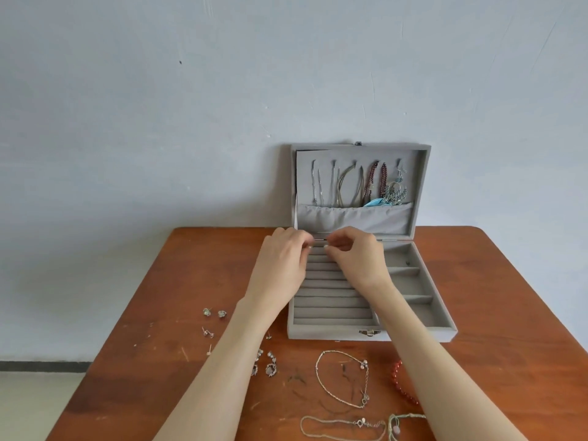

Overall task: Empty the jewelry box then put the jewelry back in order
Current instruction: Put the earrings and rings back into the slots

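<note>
A grey velvet jewelry box (pixel 442 332) stands open on the wooden table, its lid leaning on the wall. Necklaces (pixel 359 186) hang inside the lid above a pocket. My left hand (pixel 283 262) and my right hand (pixel 356 253) meet over the far ring rolls of the box, fingertips pinched together on a small thin metal piece (pixel 319 240); what kind of jewelry it is I cannot tell. Loose on the table lie stud earrings (pixel 213 313), drop earrings (pixel 270 366), a silver chain bracelet (pixel 343 377), a red bead bracelet (pixel 401 381) and two more chains (pixel 342 426) near the front edge.
The box's right side has three open compartments (pixel 410 284). A clasp (pixel 369 332) sits on the box's front wall. The table (pixel 178 393) butts against a pale wall; its left edge drops to a light floor.
</note>
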